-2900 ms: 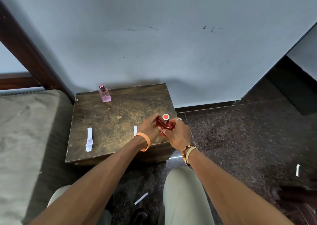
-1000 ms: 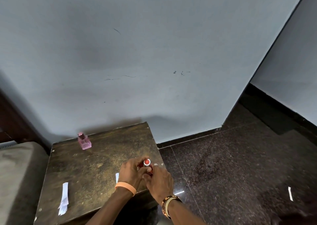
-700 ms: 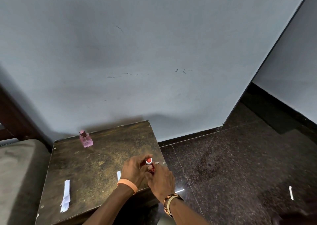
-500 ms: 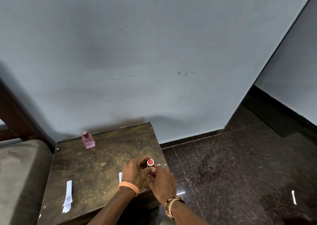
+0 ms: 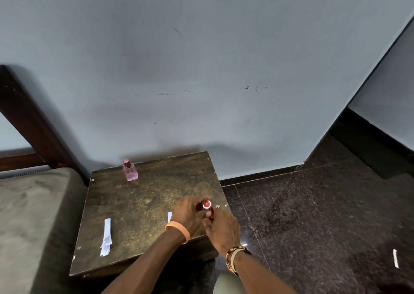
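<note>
Both hands on a red bottle at the table's right edge

The left hand [image 5: 189, 215] and right hand [image 5: 221, 228] both curl round the red bottle [image 5: 208, 208], upright above the wooden table [image 5: 139, 204].

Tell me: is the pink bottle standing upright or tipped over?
Upright: the pink bottle stands on its base on the table, cap pointing up.

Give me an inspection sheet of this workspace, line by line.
Surface: worn wooden table, scuffed top.
Job's things: red bottle with a red cap, held at the table's near right corner.
Clutter: pink bottle upright at the far edge; long paper strip and short paper strip lying on the table.
Hands: left hand and right hand both grip the red bottle.
Cables: nothing seen.
Surroundings: grey wall, dark floor with a paper scrap, cushion at left.
</note>
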{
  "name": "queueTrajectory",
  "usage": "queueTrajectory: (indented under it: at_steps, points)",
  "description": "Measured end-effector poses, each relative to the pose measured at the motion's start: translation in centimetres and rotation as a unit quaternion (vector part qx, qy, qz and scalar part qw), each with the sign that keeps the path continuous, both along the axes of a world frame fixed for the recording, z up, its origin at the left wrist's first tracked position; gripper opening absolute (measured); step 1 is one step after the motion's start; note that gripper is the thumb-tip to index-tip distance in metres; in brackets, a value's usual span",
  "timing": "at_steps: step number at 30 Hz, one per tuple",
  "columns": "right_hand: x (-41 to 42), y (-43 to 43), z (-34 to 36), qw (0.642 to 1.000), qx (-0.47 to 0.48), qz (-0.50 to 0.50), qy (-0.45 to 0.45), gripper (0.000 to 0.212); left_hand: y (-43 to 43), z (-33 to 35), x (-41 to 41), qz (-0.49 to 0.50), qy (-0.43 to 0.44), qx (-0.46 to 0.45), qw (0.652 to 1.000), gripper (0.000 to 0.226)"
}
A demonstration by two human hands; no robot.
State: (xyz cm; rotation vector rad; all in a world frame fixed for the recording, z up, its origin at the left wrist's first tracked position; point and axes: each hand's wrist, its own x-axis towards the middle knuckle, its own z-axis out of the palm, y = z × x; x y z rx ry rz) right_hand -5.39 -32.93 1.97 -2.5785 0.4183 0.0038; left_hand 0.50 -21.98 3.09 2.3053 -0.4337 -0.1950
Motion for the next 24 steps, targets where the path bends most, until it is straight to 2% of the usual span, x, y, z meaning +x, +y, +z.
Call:
queueTrajectory:
  at_steps: [4, 10, 15, 18, 24]
  points:
    - [0.1, 0.0, 0.0, 1.0, -0.008, 0.007, 0.002, 0.021, 0.4, -0.1, 0.2, -0.01, -0.018, 0.025, 0.999, 0.019]
    - [0.4, -0.3, -0.3, 1.0, -0.005, 0.0, 0.005, 0.017, -0.2, 1.2, -0.2, 0.005, 0.022, -0.001, 1.0, 0.04]
    - [0.6, -0.1, -0.7, 1.0, -0.019, -0.009, 0.023, 0.029, 0.2, 1.2, -0.1, 0.005, 0.017, -0.01, 1.0, 0.029]
    - [0.6, 0.0, -0.6, 0.999, -0.022, -0.012, 0.023, 0.027, 0.0, 1.1, -0.2, 0.023, 0.011, -0.02, 0.999, 0.025]
    - [0.6, -0.1, -0.4, 1.0, -0.01, -0.016, 0.02, 0.026, -0.3, 0.8, -0.1, 0.017, 0.01, -0.007, 1.0, 0.04]
